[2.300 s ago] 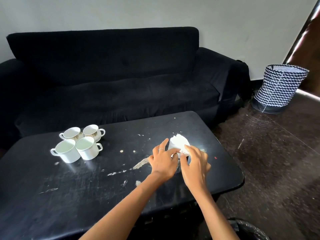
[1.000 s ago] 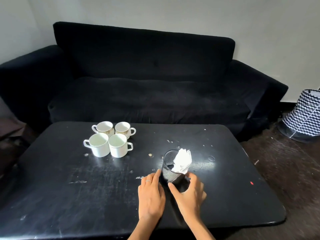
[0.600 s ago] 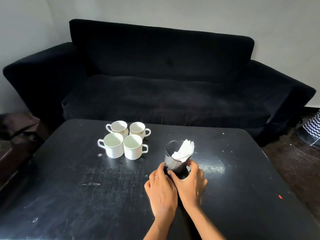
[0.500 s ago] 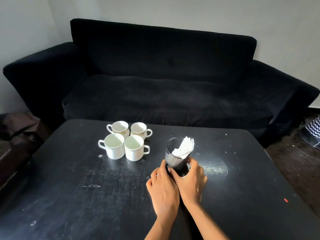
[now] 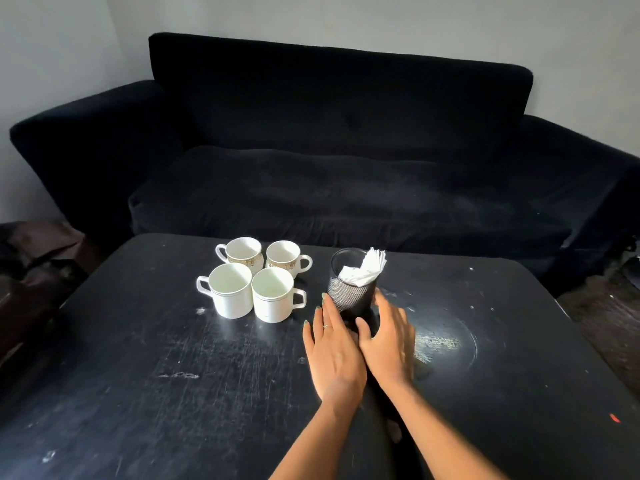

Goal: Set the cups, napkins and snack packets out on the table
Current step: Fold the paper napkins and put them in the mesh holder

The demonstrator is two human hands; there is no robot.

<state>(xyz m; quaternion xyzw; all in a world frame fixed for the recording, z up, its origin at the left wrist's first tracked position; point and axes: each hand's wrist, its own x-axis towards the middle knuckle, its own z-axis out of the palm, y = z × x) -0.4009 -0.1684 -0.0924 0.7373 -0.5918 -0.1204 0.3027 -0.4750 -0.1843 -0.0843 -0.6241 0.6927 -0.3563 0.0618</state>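
Several white cups (image 5: pixel 232 294) stand in a tight cluster on the black table (image 5: pixel 156 393), left of centre. Just to their right stands a black mesh napkin holder (image 5: pixel 349 296) with white napkins (image 5: pixel 363 271) sticking out of its top. My left hand (image 5: pixel 332 355) presses its fingertips against the holder's left side near the base. My right hand (image 5: pixel 388 341) presses against the right side, so the holder sits between both hands. No snack packets are in view.
A black sofa (image 5: pixel 329 188) runs along the table's far edge. A brown bag (image 5: pixel 34 258) lies on the floor at the left. The tabletop is scratched and has a pale round stain (image 5: pixel 440 341) right of my hands.
Both hands have slid the napkin holder across the table from the right front to a spot beside the cups. The view has turned left with it.
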